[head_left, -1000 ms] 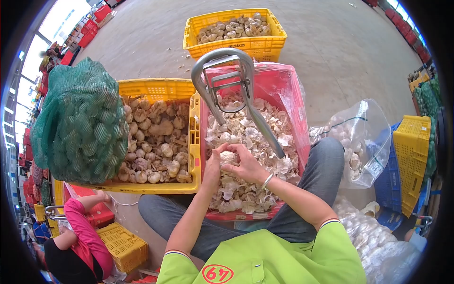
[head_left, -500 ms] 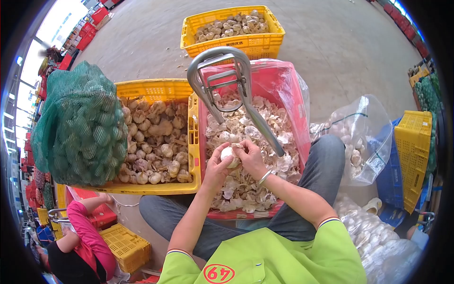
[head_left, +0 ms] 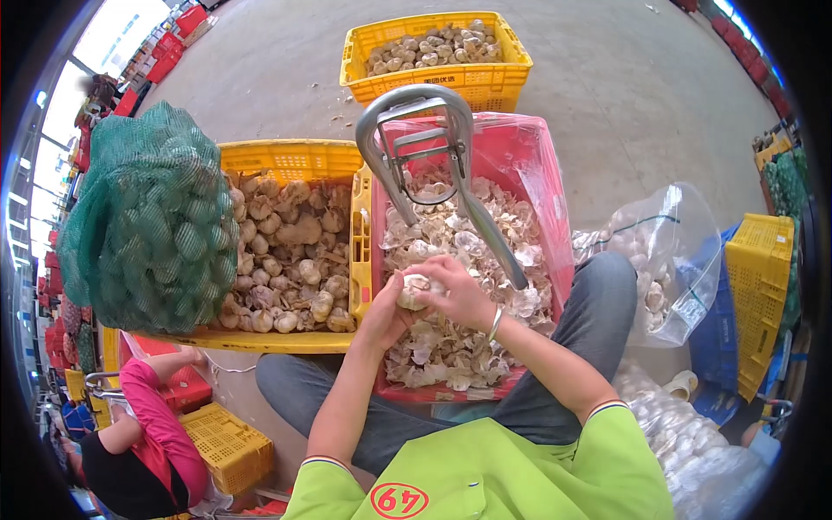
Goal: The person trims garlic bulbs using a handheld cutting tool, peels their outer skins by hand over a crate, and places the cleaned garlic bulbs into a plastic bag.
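Observation:
A whitish garlic bulb point(head_left: 412, 293) is held up over the red crate point(head_left: 507, 147), which is lined with clear plastic and full of loose garlic skins point(head_left: 468, 351). My left hand point(head_left: 384, 314) is closed round the bulb's left and lower side. From the right, my right hand point(head_left: 461, 295) pinches the same bulb, its fingers over the top and the thumb against the near side. Part of the bulb is hidden by the fingers. A grey metal frame point(head_left: 459, 130) with a curved top stands in the red crate, just beyond my hands.
Left of the red crate, a yellow crate point(head_left: 360, 251) holds unpeeled garlic bulbs, with a green mesh sack point(head_left: 152, 234) of garlic on its left part. Another yellow crate point(head_left: 433, 87) stands farther off. Clear bags point(head_left: 685, 225) lie right. A person in pink point(head_left: 160, 416) sits lower left.
My right hand has turned, its fingers now lying over the top of the bulb. The bulb has rotated slightly between my hands. The view has shifted a little.

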`<move>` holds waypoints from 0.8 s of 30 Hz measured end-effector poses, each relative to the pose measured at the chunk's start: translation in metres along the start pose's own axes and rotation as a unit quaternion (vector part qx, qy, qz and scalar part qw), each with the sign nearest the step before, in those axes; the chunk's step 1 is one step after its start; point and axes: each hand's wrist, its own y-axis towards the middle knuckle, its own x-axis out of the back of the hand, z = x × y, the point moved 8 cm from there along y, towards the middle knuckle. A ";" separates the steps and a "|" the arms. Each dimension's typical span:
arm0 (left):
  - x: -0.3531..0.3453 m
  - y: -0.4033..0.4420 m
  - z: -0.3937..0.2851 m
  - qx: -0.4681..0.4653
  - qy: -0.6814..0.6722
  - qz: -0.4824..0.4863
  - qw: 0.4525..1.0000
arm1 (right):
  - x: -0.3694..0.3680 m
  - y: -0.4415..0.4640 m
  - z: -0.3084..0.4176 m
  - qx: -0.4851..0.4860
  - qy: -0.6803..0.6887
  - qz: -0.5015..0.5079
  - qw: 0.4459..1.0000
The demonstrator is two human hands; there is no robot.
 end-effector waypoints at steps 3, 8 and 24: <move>-0.016 -0.007 -0.002 -0.033 0.103 0.077 0.991 | 0.001 -0.002 0.000 0.000 -0.018 0.037 0.999; -0.015 -0.006 0.011 0.028 0.133 0.121 0.983 | 0.012 0.006 -0.001 0.001 -0.043 0.034 0.999; -0.006 0.001 0.004 0.010 0.120 0.008 0.993 | 0.006 0.009 0.019 -0.009 -0.052 0.081 0.995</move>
